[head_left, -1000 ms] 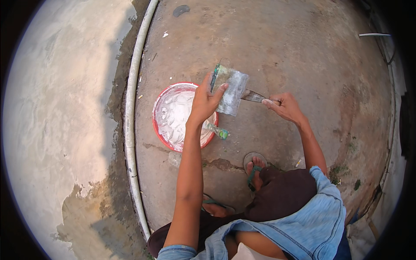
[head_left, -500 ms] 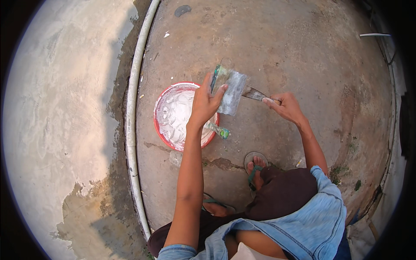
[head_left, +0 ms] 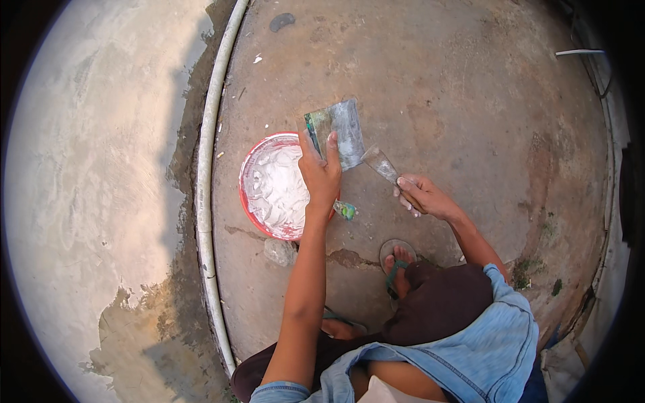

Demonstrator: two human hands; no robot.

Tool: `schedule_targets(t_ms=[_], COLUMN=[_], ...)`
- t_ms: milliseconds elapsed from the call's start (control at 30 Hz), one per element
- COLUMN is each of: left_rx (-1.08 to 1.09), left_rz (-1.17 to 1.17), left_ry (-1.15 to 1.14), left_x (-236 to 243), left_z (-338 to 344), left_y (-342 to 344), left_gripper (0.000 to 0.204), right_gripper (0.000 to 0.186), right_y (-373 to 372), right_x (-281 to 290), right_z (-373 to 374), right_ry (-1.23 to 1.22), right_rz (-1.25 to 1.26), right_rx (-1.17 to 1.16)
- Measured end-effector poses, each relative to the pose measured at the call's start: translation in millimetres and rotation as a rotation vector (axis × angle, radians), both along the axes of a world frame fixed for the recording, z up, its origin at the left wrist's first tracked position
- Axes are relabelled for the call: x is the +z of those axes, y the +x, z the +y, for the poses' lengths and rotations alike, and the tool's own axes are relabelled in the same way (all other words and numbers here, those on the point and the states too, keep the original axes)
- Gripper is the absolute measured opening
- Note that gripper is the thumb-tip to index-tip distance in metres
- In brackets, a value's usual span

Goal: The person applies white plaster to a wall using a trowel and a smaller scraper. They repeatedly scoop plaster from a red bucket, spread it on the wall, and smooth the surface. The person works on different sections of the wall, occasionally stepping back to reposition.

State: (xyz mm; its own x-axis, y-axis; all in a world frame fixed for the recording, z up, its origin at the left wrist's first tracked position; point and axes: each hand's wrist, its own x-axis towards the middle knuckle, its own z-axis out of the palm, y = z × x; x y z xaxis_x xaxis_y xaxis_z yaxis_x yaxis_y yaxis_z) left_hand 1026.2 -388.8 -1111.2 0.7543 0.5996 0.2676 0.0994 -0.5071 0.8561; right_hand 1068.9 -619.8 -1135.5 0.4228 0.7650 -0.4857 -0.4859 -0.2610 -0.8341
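My left hand [head_left: 322,171] is closed on a wide, flat scraper blade [head_left: 347,134] with a green edge strip, its face smeared whitish. The thumb lies against the blade. In my right hand [head_left: 424,195] is a putty knife [head_left: 381,164], gripped by its handle. Its wide tip is at the lower right corner of the wide scraper; I cannot tell whether they touch. Below and left of my left hand stands a red-rimmed bucket [head_left: 244,201] of white paste [head_left: 274,185]. A green-and-clear handle [head_left: 345,210] sticks out past the bucket's right rim, partly hidden by my wrist.
A white pipe [head_left: 207,154] runs along the foot of a pale plastered wall [head_left: 107,148] on the left. A stone [head_left: 279,252] lies just below the bucket. My sandalled foot [head_left: 399,265] is on the cracked concrete floor [head_left: 463,101].
My left hand has shifted slightly down, and the wide scraper has turned and moved left. My right hand has come down and left, with the putty knife now angled more steeply.
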Motion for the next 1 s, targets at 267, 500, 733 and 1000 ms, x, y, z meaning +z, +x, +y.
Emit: schedule_targets(t_ms=[267,500,733,1000], left_rx=[-0.026,0.082,0.015,-0.030], left_rz=[-0.090,-0.120,-0.079,-0.128], left_ry=[-0.033,-0.030,-0.077,-2.183], left_x=[-1,-1,0,-18], left_z=[-19,-22,-18,8], left_y=[-12,-14,-19,-24], left_gripper=[0.029,0.028,0.031,0.037], right_gripper=[0.045,0.044,0.042,0.028], right_y=[0,26,4,34], right_x=[-6,17,-5,21], right_z=[9,8,10,20], right_ry=[0.044,0.121,0.063,-0.171], right_rz=[0.059,-0.055,0.077,-0.937], right_rx=[-0.075,-0.182,-0.104,-0.518])
